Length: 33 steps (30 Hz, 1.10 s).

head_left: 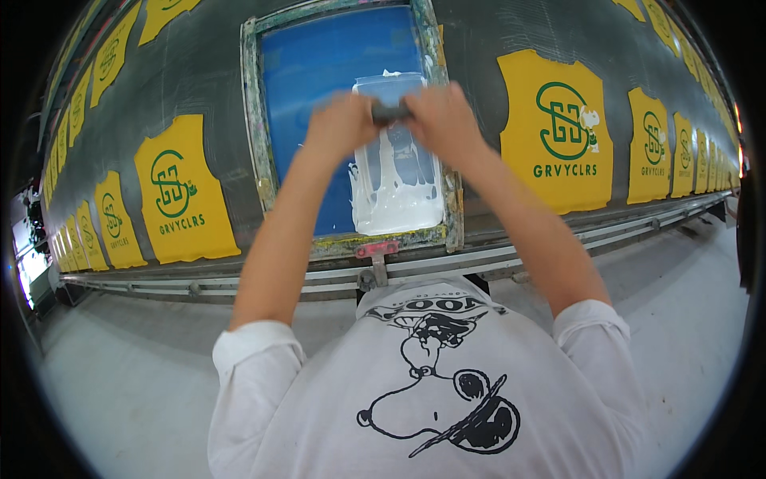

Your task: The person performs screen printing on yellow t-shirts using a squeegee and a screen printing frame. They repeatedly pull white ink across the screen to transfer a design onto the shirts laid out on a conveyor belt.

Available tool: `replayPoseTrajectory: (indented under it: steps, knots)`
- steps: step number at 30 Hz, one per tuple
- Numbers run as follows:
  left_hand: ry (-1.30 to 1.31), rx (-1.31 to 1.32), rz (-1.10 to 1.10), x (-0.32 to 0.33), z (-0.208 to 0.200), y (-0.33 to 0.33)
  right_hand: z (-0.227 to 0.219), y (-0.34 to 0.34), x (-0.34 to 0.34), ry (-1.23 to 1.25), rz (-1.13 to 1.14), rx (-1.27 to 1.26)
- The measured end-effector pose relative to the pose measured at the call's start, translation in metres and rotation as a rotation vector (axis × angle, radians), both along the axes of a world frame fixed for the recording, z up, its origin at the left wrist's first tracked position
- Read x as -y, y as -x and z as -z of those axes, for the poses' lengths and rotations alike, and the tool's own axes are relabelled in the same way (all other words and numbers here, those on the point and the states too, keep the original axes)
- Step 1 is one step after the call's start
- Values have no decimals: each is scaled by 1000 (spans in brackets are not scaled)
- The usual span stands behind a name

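Fingers of the left hand and right hand, blurred, are curled closed around the ends of a dark handle, which sits over the right half of a framed blue screen. White ink pools on the mesh nearer the person, and yellow fabric panels lie either side on the dark table.

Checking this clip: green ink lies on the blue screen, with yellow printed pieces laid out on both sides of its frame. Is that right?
Not quite: the ink on the blue screen is white, not green, as the head view shows. Yellow printed pieces do lie on both sides of its frame.
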State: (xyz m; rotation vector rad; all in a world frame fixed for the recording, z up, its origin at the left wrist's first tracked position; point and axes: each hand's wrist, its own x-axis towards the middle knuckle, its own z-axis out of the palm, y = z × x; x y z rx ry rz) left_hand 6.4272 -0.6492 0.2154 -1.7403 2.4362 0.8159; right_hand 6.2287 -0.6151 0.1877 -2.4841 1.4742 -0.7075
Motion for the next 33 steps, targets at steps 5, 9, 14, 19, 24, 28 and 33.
replayPoseTrajectory:
  steps: [5,9,14,19,24,28,33]
  knots:
    - [240,-65,-50,33,22,10,18,-4,43,66,80,34]
    - [352,-135,-46,-67,55,1,34,-10,-53,-22,83,34]
    - [291,-267,-29,-166,39,-5,6,-9,-153,-156,45,88]
    - [-180,-21,70,-50,2,-3,-7,4,-59,-216,-56,-17]
    - [66,-60,-37,53,4,10,6,1,60,-4,55,-24]
    - [182,-82,-74,11,19,13,21,-2,25,15,77,46]
    - [289,-208,-59,-128,47,1,23,-7,-114,-78,75,74]
